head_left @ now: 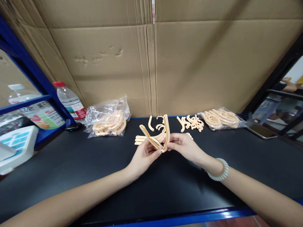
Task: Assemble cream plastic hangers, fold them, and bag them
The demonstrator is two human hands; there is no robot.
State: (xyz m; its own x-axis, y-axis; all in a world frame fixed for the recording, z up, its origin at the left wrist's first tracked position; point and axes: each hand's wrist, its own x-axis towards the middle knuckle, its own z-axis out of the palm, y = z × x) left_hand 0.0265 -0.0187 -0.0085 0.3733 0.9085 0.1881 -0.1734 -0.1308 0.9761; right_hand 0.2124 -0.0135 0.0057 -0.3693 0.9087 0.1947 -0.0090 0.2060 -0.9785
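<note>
Above the middle of the black table, my left hand [145, 156] grips the lower end of a cream curved plastic strip [148, 135]. My right hand [183, 145] pinches a second cream curved plastic strip [167, 129], which stands more upright. The two strips meet at their lower ends in a V shape; whether they are joined there I cannot tell. Several straighter cream strips [140, 138] lie on the table just behind my left hand. Behind my right hand is a cluster of small curved cream pieces [195, 122].
A clear bag of cream parts [110, 124] lies at the back left, beside a red-capped bottle [71, 102]. Another bagged bundle [221, 118] and a phone [261, 130] are at the back right. Cardboard [106, 69] walls off the rear. A blue frame [54, 104] stands left.
</note>
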